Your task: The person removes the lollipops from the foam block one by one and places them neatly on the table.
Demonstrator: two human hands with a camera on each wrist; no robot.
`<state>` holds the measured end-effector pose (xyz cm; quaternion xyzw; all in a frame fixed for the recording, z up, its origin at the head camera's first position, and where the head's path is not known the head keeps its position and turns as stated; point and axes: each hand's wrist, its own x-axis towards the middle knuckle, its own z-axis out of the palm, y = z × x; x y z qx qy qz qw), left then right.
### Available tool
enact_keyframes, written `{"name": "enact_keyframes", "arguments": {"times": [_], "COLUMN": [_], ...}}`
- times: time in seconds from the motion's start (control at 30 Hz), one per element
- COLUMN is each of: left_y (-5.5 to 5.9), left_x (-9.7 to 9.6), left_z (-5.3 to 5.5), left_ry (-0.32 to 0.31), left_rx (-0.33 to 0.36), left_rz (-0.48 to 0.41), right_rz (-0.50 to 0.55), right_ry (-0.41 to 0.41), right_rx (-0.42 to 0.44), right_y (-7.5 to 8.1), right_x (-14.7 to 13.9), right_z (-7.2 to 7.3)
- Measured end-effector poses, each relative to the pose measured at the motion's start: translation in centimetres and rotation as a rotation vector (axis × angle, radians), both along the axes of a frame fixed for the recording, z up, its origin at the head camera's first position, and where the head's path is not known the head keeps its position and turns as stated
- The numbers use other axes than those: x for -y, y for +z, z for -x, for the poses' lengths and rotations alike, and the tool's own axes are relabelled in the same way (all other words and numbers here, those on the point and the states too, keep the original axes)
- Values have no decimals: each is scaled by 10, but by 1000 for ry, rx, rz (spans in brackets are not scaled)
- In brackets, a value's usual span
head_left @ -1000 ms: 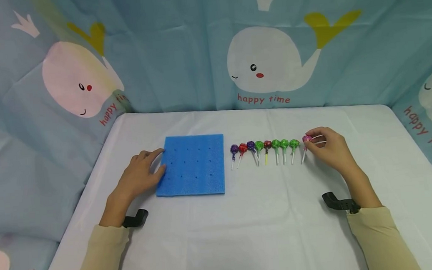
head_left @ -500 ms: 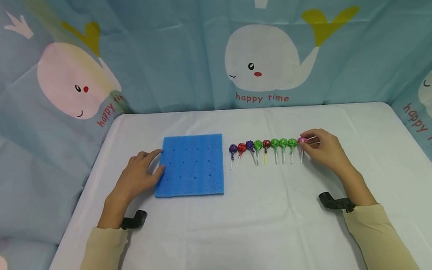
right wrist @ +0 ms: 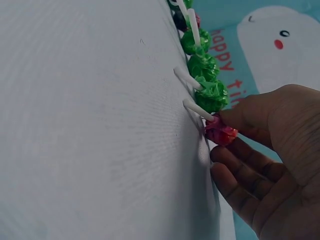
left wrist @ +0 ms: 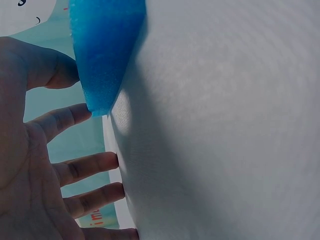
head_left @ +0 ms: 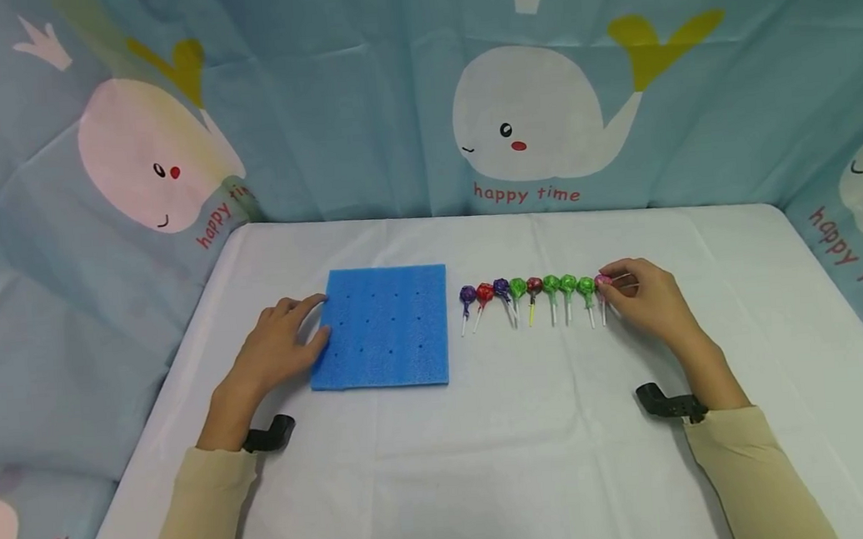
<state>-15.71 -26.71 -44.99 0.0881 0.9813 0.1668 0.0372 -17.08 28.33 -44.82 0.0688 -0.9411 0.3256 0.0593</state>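
A blue square foam board (head_left: 376, 332) with rows of small holes lies on the table. My left hand (head_left: 275, 345) rests at its left edge, thumb and index fingertip against the foam side (left wrist: 107, 55) and the other fingers spread. To the board's right runs a row of wrapped lollipops, among them purple, red and green (head_left: 550, 284) ones, sticks toward me. At the right end my right hand (head_left: 647, 300) pinches the wrapped head of a pink lollipop (right wrist: 220, 131) between thumb and fingers. Its white stick points away from the palm, and a green lollipop (right wrist: 212, 95) sits right beside it.
A white cloth (head_left: 490, 466) covers the table. Behind it hangs a blue curtain (head_left: 362, 141) with whale prints. Each wrist wears a black camera mount (head_left: 270, 435) just beyond a beige sleeve (head_left: 200, 511).
My right hand has moved slightly left, bringing the pink lollipop close against the last green one, whose stick now leans the other way. The left hand stays at the foam board.
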Motion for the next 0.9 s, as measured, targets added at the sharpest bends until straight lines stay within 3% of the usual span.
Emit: {"name": "enact_keyframes", "arguments": {"times": [0.67, 0.9], "left_y": [1, 2], "left_x": [-2, -2], "left_z": [0, 1], "left_ry": [7, 11], "left_rx": [18, 29], "left_rz": [-1, 1], "right_rz": [7, 32], "right_ry": [0, 5], "right_rx": [37, 14], "right_y": [2, 3], "right_x": [0, -2], "right_z": [-1, -1]}}
